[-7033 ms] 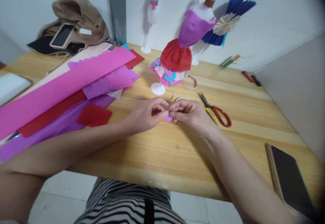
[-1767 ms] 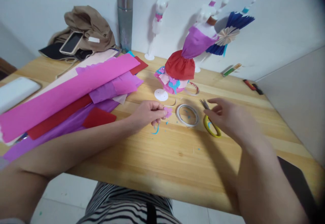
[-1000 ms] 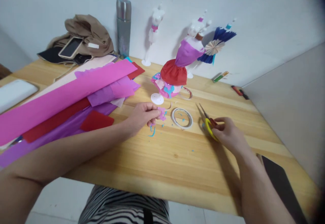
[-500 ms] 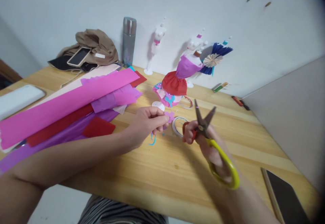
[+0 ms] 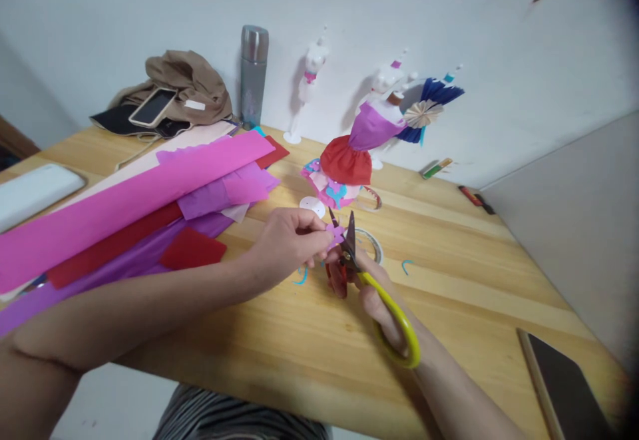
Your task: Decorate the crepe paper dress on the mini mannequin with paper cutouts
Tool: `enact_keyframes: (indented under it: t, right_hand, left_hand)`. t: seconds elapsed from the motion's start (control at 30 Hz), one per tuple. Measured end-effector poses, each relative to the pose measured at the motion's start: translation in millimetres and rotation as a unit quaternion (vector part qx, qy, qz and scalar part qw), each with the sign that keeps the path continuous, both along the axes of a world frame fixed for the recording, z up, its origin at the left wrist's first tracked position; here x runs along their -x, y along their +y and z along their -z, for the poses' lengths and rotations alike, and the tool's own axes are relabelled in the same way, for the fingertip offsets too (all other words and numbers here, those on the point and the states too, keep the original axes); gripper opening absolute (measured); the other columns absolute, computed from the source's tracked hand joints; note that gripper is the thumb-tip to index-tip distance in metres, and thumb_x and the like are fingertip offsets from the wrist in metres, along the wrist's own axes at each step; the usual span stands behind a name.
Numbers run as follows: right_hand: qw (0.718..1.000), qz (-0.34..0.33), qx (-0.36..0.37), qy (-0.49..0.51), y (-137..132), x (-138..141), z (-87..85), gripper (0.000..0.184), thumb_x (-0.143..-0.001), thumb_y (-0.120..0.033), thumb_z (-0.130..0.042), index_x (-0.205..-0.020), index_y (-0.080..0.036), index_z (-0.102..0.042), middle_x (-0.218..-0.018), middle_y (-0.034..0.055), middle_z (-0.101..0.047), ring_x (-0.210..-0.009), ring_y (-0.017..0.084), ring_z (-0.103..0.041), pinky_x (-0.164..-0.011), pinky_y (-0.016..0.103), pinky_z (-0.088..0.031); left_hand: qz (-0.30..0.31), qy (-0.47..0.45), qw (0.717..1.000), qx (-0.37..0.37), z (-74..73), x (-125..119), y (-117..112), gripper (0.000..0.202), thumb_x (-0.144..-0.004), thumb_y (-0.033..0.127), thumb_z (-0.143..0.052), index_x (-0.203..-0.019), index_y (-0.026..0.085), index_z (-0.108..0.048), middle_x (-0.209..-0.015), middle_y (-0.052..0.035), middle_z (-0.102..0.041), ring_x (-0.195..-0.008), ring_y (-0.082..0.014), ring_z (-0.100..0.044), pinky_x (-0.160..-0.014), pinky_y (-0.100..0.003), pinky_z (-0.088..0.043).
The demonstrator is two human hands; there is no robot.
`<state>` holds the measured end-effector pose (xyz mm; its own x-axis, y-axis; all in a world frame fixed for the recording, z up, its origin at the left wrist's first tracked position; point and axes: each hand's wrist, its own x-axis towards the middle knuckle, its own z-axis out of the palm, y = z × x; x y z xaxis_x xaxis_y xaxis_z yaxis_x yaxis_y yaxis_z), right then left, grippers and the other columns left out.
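Purple showed where a small paper flower (image 5: pixel 336 235) was pinched in the left grip (image 5: pixel 289 241), held above the tabletop (image 5: pixel 464 280), while the right grip (image 5: pixel 375 301) was wrapped through the handles of the scissors (image 5: pixel 349 255), their blades parted at the flower's edge. Thin paper and a pinch hiding part of it seemed to leave little margin: a twist of either grip could have bent the flower or taken off a petal, and fingertips (image 5: pixel 322 240) so near the blades risked a nick. Any forward drift might also have brushed the doll (image 5: pixel 346 160) just beyond.
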<state>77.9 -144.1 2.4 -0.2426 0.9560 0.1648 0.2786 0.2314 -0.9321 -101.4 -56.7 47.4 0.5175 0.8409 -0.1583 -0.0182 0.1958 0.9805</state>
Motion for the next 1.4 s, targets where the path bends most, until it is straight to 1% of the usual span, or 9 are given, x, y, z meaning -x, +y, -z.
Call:
enact_keyframes:
  t: [0.17, 0.27, 0.33, 0.5, 0.7, 0.8, 1.03, 1.23, 1.4]
  right_hand:
    - [1.000, 0.007, 0.003, 0.000, -2.6, 2.3, 1.7, 0.071, -0.094, -0.088, -0.042, -0.117, -0.024, -0.063, -0.097, 0.0052, -0.059, -0.079, 0.021, -0.049, -0.070, 0.036, -0.040]
    - [1.000, 0.010, 0.005, 0.011, -2.6, 6.0, 0.2, 0.071, -0.093, -0.088, -0.043, -0.117, -0.024, -0.062, -0.109, 0.0086, -0.062, -0.093, 0.025, -0.055, -0.077, 0.039, -0.044]
    - [1.000, 0.015, 0.007, 0.017, -2.5, 7.8, 0.6, 0.071, -0.093, -0.088, -0.043, -0.116, -0.024, -0.062, -0.111, 0.0092, -0.063, -0.097, 0.027, -0.056, -0.080, 0.039, -0.045]
    - [0.999, 0.027, 0.014, 0.019, -2.1, 8.6, 4.0, 0.072, -0.091, -0.090, -0.044, -0.112, -0.023, -0.062, -0.105, 0.0088, -0.060, -0.095, 0.027, -0.055, -0.079, 0.039, -0.046]
    - [0.999, 0.036, 0.031, 0.021, -4.1, 9.7, 2.4, 0.071, -0.089, -0.091, -0.046, -0.108, -0.024, -0.061, -0.105, 0.0092, -0.060, -0.098, 0.028, -0.055, -0.080, 0.040, -0.046]
    - [0.998, 0.041, 0.036, 0.024, -4.4, 9.2, 4.1, 0.072, -0.088, -0.092, -0.047, -0.109, -0.024, -0.061, -0.104, 0.0090, -0.059, -0.097, 0.029, -0.055, -0.077, 0.039, -0.046]
    - [0.999, 0.034, 0.031, 0.026, -3.9, 6.5, 6.5, 0.070, -0.088, -0.091, -0.047, -0.104, -0.024, -0.062, -0.096, 0.0061, -0.056, -0.085, 0.024, -0.051, -0.073, 0.038, -0.044]
    - [0.999, 0.034, 0.029, 0.029, -5.6, 5.1, 8.4, 0.068, -0.091, -0.088, -0.046, -0.107, -0.024, -0.064, -0.100, 0.0083, -0.058, -0.091, 0.027, -0.055, -0.070, 0.037, -0.047]
    - [0.998, 0.033, 0.025, 0.041, -4.2, 4.4, 10.0, 0.066, -0.091, -0.088, -0.049, -0.103, -0.025, -0.064, -0.098, 0.0074, -0.058, -0.088, 0.026, -0.055, -0.069, 0.037, -0.047]
  left_hand:
    - [-0.002, 0.003, 0.999, 0.035, -5.4, -3.2, -3.5, 0.032, -0.079, -0.001, -0.061, -0.051, 0.016, -0.059, -0.051, 0.0020, -0.063, -0.042, -0.0069, -0.053, -0.046, -0.018, -0.041]
    - [-0.010, -0.006, 0.999, 0.053, -8.1, -4.5, -5.0, 0.034, -0.078, -0.003, -0.059, -0.050, 0.016, -0.059, -0.049, 0.0023, -0.062, -0.040, -0.0067, -0.053, -0.045, -0.017, -0.042]
    - [-0.013, -0.012, 0.998, 0.065, -8.4, -4.8, -5.4, 0.034, -0.079, -0.003, -0.059, -0.050, 0.016, -0.060, -0.049, 0.0024, -0.062, -0.039, -0.0066, -0.053, -0.044, -0.017, -0.042]
    - [-0.013, -0.023, 0.996, 0.081, -5.8, -4.5, -5.2, 0.033, -0.079, 0.000, -0.061, -0.051, 0.015, -0.060, -0.048, 0.0020, -0.063, -0.038, -0.0066, -0.053, -0.043, -0.017, -0.041]
    - [-0.006, -0.031, 0.997, 0.076, -0.7, -3.3, -5.9, 0.026, -0.076, 0.002, -0.061, -0.053, 0.015, -0.061, -0.051, 0.0011, -0.064, -0.041, -0.0070, -0.054, -0.045, -0.018, -0.043]
    - [-0.002, -0.038, 0.997, 0.073, 0.4, -3.2, -6.6, 0.025, -0.075, 0.001, -0.061, -0.054, 0.015, -0.061, -0.051, 0.0012, -0.064, -0.042, -0.0070, -0.054, -0.046, -0.017, -0.044]
    - [-0.002, -0.032, 0.996, 0.083, -0.7, -3.8, -6.5, 0.027, -0.077, 0.002, -0.060, -0.053, 0.015, -0.061, -0.050, 0.0005, -0.063, -0.042, -0.0075, -0.055, -0.045, -0.018, -0.044]
    - [0.004, -0.044, 0.996, 0.082, 1.5, -3.0, -5.8, 0.024, -0.075, 0.003, -0.060, -0.054, 0.015, -0.062, -0.051, 0.0000, -0.064, -0.043, -0.0078, -0.056, -0.046, -0.018, -0.045]
    - [0.012, -0.046, 0.996, 0.075, 3.5, -3.1, -5.8, 0.023, -0.075, 0.004, -0.061, -0.055, 0.015, -0.062, -0.051, 0.0002, -0.064, -0.043, -0.0076, -0.056, -0.046, -0.018, -0.046]
